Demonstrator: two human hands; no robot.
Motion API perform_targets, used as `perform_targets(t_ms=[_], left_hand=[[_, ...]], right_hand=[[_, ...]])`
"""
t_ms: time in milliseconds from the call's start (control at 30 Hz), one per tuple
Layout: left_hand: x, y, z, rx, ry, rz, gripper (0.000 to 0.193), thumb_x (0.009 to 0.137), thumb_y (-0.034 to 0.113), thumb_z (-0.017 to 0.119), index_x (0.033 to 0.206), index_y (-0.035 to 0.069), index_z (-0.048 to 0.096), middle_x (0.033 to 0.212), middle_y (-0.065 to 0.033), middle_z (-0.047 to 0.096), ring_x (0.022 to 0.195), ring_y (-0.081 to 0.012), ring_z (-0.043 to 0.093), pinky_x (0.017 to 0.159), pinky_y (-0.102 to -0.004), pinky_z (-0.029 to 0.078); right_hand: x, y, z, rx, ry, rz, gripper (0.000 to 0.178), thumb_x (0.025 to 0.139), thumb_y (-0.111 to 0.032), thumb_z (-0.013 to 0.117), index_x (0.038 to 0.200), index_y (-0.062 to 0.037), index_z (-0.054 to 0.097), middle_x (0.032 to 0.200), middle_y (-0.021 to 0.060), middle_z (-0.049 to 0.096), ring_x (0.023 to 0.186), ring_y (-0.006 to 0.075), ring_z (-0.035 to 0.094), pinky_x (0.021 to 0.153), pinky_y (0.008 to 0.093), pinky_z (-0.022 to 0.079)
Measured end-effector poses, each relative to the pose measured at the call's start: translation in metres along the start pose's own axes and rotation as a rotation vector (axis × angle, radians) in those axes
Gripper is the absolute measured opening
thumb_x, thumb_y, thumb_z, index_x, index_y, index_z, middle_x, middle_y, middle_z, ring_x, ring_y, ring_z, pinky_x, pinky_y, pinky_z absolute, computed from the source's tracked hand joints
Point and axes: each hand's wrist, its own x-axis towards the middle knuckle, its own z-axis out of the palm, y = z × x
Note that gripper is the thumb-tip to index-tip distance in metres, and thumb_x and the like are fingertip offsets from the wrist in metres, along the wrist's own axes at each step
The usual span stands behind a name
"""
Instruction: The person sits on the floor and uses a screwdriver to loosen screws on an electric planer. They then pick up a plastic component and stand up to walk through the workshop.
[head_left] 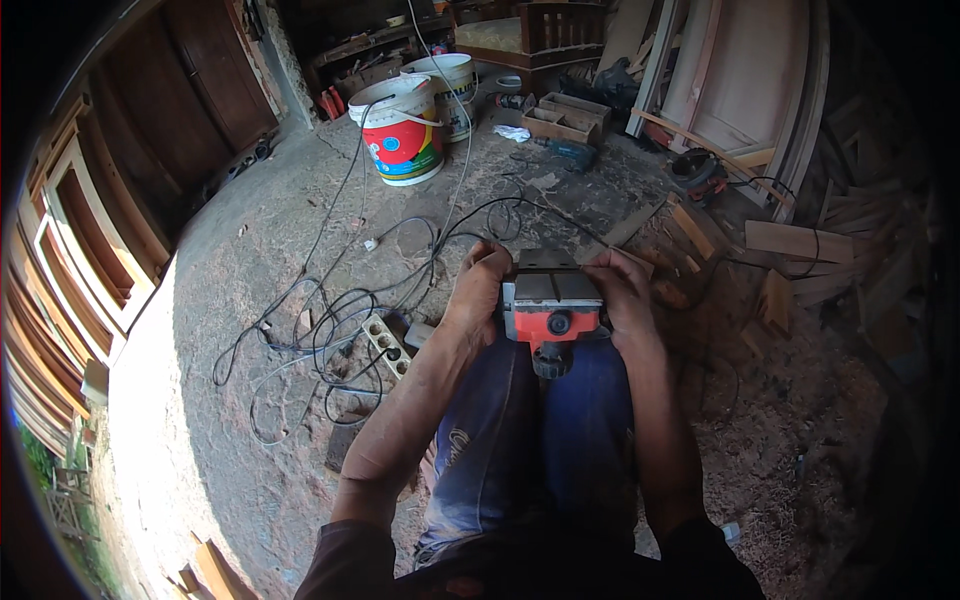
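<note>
At the centre of the frame, I have the bare left hand [485,275] gripping the left side of a red-and-black power tool with flat grey metal plates [556,288] and the bare right hand [622,285] gripping its right side, so it is pinched between them, over worn blue trousers [490,425]. I would keep both grips level, fingers away from the slot, and confirm the power is off, which I cannot tell. At upper left-centre, a red-and-white plastic bucket [400,150] bears a colourful printed label; just behind, a white plastic bucket [455,85] shows dark lettering.
</note>
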Motion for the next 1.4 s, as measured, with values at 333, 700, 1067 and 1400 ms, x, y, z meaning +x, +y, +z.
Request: perform_targets(t_ms=[333, 700, 1067, 1400], left_hand=[[-0.008, 0.001, 0.004, -0.006, 0.026, 0.011, 0.01, 0.082, 0.005, 0.045, 0.087, 0.011, 0.051, 0.079, -0.0005, 0.046, 0.074, -0.0129, 0.044, 0.067, -0.0279, 0.038], [-0.002, -0.005, -0.003, -0.01, 0.033, 0.014, 0.011, 0.081, 0.006, 0.046, 0.088, 0.011, 0.053, 0.079, -0.0015, 0.048, 0.075, -0.0134, 0.046, 0.069, -0.0276, 0.039], [-0.004, -0.003, 0.001, -0.032, 0.023, 0.012, 0.011, 0.079, 0.004, 0.047, 0.088, 0.008, 0.053, 0.084, -0.0035, 0.05, 0.078, -0.0161, 0.048, 0.073, -0.0301, 0.044], [-0.003, -0.004, -0.001, -0.047, 0.009, 0.009, 0.009, 0.081, 0.005, 0.046, 0.087, 0.01, 0.051, 0.079, -0.0018, 0.047, 0.074, -0.0133, 0.045, 0.067, -0.0282, 0.039]], right_hand=[[0.003, -0.005, 0.002, -0.154, -0.035, -0.025, 0.035, 0.095, -0.032, 0.062, 0.102, 0.0017, 0.063, 0.077, 0.005, 0.064, 0.071, 0.0106, 0.06, 0.067, 0.0263, 0.047], [0.018, -0.085, -0.001, 0.733, -1.041, -0.219, 0.095, 0.094, -0.072, 0.017, 0.137, 0.0084, 0.047, 0.132, 0.0264, 0.056, 0.124, 0.0373, 0.056, 0.111, 0.0467, 0.034], [0.03, -0.072, 0.015, -0.577, -0.937, -0.032, 0.093, 0.096, -0.069, 0.011, 0.132, 0.0047, 0.054, 0.136, 0.0216, 0.055, 0.137, 0.0281, 0.042, 0.117, 0.0341, 0.024], [0.014, -0.061, 0.003, -0.289, -0.088, -0.221, 0.043, 0.101, -0.035, 0.05, 0.108, 0.0036, 0.068, 0.093, 0.0101, 0.069, 0.092, 0.016, 0.063, 0.093, 0.0325, 0.044]])
